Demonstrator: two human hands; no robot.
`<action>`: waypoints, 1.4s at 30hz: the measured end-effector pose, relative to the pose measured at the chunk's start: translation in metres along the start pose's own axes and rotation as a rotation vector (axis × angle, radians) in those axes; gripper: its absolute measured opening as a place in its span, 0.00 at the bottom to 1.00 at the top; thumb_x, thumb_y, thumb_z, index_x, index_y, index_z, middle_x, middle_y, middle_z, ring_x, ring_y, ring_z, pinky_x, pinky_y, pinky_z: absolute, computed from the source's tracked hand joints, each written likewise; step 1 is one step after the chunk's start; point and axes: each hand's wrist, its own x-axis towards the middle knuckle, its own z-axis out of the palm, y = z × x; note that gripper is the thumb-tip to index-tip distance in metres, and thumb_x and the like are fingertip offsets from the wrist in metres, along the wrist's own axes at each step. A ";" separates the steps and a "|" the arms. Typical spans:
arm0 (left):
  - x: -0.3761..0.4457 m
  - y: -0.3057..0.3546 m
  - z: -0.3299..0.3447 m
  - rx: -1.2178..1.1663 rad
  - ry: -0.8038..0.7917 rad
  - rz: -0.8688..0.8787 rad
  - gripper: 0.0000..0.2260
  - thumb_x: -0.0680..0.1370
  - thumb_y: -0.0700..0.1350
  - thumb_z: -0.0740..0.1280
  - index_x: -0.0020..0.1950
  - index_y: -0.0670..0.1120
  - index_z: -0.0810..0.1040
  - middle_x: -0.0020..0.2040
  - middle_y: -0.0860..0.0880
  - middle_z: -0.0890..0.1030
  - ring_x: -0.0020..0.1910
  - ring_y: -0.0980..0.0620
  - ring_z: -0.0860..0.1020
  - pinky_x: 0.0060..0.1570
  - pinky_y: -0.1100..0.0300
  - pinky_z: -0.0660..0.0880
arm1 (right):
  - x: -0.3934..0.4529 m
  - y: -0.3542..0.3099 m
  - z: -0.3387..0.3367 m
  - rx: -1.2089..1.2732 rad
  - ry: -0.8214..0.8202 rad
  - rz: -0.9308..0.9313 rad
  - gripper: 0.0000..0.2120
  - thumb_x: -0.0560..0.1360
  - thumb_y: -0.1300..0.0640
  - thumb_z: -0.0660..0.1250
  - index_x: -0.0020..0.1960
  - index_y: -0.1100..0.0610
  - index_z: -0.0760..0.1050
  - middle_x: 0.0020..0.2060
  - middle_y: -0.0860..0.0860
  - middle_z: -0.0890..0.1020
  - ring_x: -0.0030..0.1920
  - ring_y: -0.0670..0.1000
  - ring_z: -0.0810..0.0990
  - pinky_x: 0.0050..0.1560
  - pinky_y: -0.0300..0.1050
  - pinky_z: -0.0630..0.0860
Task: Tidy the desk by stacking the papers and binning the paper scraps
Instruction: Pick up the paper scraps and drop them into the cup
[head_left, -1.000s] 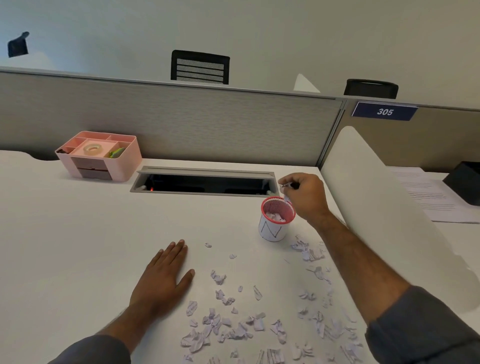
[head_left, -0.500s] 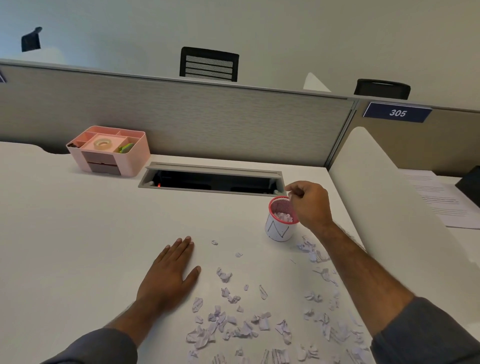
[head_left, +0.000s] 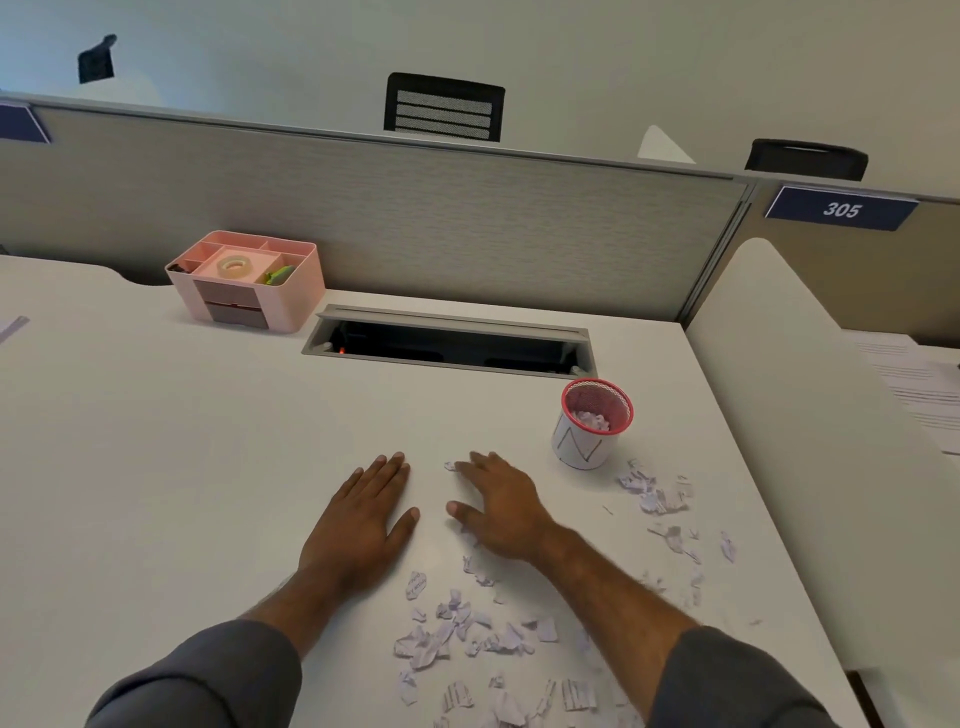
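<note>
Several torn paper scraps (head_left: 457, 634) litter the white desk (head_left: 156, 441) in front of me, with more scraps (head_left: 657, 493) spread to the right. A small cup-shaped bin (head_left: 592, 431) with a red mesh rim and white wrap stands upright at mid right, with scraps inside. My left hand (head_left: 358, 525) lies flat on the desk, fingers apart, holding nothing. Beside it, my right hand (head_left: 501, 506) rests palm down over a few scraps, fingers spread, its fingertips by one small scrap (head_left: 450, 466). Printed papers (head_left: 919, 384) lie on the neighbouring desk at far right.
A pink desk organiser (head_left: 244, 280) with tape stands at the back left. An open cable tray (head_left: 447, 345) runs along the back. A grey partition (head_left: 415, 218) closes the rear, and a white rounded divider (head_left: 789, 415) walls the right side.
My right hand has left the bin's rim and come down to the desk beside my left hand. My view has shifted, so everything sits further right in the frame.
</note>
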 end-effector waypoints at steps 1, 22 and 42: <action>0.000 0.000 0.000 0.004 0.001 0.002 0.32 0.81 0.63 0.44 0.83 0.51 0.49 0.81 0.58 0.46 0.79 0.63 0.42 0.77 0.62 0.39 | 0.000 -0.004 0.006 -0.040 -0.007 -0.027 0.30 0.78 0.41 0.60 0.77 0.49 0.60 0.78 0.51 0.58 0.78 0.54 0.51 0.76 0.51 0.49; -0.001 -0.001 0.002 0.005 0.005 -0.004 0.33 0.80 0.64 0.41 0.82 0.51 0.51 0.81 0.58 0.48 0.79 0.62 0.44 0.77 0.63 0.39 | -0.094 -0.021 0.003 -0.198 -0.111 -0.202 0.11 0.72 0.68 0.62 0.52 0.61 0.78 0.49 0.56 0.76 0.50 0.55 0.73 0.46 0.49 0.70; -0.003 0.000 0.001 -0.007 0.026 -0.007 0.30 0.82 0.61 0.47 0.82 0.52 0.50 0.81 0.59 0.47 0.78 0.64 0.42 0.77 0.64 0.38 | -0.011 0.040 -0.151 0.106 0.534 0.271 0.09 0.75 0.65 0.70 0.54 0.61 0.82 0.56 0.59 0.82 0.52 0.51 0.77 0.49 0.39 0.72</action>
